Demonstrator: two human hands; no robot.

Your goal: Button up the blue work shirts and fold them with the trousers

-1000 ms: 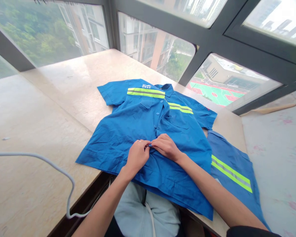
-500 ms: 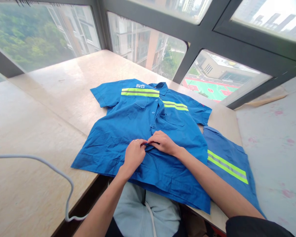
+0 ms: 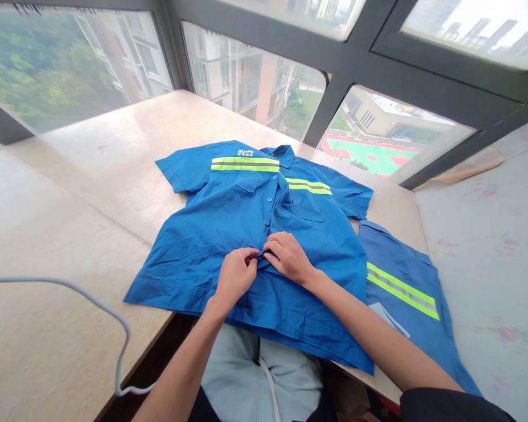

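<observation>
A blue short-sleeved work shirt [image 3: 211, 234] lies spread face up, collar away from me, with yellow-green reflective stripes across the chest. Pale blue buttons show down the upper front. Low on the button placket, my left hand [image 3: 237, 272] pinches the cloth between thumb and fingers. Close against it from the right, my right hand [image 3: 289, 258] grips the placket's other edge. The fingertips of both hands nearly meet over a small dark fold. Whether a button sits between them is hidden by the fingers.
A folded blue garment [image 3: 405, 252] with a reflective stripe lies right of the shirt, partly under my right forearm. A grey cable [image 3: 88, 302] loops over the pale tabletop [image 3: 70, 217] at left. Window frames [image 3: 264, 29] edge the back; a flower-patterned wall [image 3: 488, 264] stands at right.
Both hands stay at the same place on the placket, with the right fingers slightly shifted. The whole view has moved a little, and a pale patch on the folded garment now shows beside my forearm.
</observation>
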